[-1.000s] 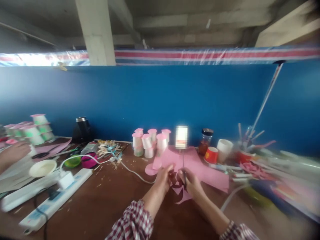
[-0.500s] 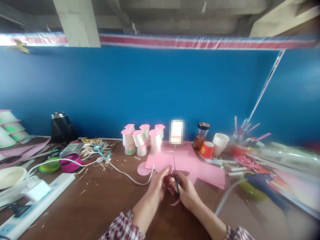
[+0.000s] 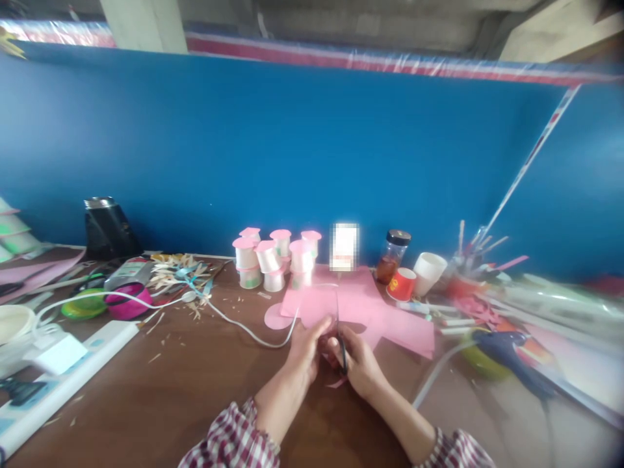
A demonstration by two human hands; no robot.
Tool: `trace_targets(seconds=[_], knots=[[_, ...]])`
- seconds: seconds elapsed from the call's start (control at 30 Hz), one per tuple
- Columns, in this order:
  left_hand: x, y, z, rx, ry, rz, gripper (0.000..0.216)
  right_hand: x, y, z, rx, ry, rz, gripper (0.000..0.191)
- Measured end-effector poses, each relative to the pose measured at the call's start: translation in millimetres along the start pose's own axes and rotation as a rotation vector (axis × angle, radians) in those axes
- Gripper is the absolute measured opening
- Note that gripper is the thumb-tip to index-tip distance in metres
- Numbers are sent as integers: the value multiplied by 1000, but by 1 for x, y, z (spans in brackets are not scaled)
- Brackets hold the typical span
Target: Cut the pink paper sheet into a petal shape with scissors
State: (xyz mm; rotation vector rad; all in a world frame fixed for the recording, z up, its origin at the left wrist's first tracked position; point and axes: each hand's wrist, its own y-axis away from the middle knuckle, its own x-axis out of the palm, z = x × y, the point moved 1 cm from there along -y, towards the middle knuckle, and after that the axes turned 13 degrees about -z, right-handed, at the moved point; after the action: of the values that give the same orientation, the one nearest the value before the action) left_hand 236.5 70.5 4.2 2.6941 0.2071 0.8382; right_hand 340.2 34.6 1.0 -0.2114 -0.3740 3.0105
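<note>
My right hand (image 3: 359, 364) is closed round the dark handles of a pair of scissors (image 3: 342, 354), whose blades point away from me. Beside it, my left hand (image 3: 308, 348) pinches a piece of pink paper (image 3: 336, 383), mostly hidden behind the fingers; a narrow pink strip hangs below. Just past both hands lie larger pink paper sheets (image 3: 355, 292), with a round pink paper disc (image 3: 277, 316) at their left edge. Several white paper cups with pink paper tops (image 3: 268, 257) stand stacked behind the disc.
At left are a power strip (image 3: 73, 390), a white cable (image 3: 244, 331), a magenta tape roll (image 3: 128, 300) and a black flask (image 3: 110, 227). To the right stand a lidded jar (image 3: 392, 255), a red cup (image 3: 402, 285), a white cup (image 3: 429, 273) and a blue glue gun (image 3: 517, 357). A blue wall rises behind.
The view has tilted slightly downward and shifted, so the background sits higher. Both hands stay close together on the scissors and paper; the hanging pink strip looks shorter.
</note>
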Motion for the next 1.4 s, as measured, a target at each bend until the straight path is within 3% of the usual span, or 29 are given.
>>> trace_targets(seconds=[1.4], knots=[[1,0,0,-32,45,-62,32,-2,-2,1,-62,204,-14,25]])
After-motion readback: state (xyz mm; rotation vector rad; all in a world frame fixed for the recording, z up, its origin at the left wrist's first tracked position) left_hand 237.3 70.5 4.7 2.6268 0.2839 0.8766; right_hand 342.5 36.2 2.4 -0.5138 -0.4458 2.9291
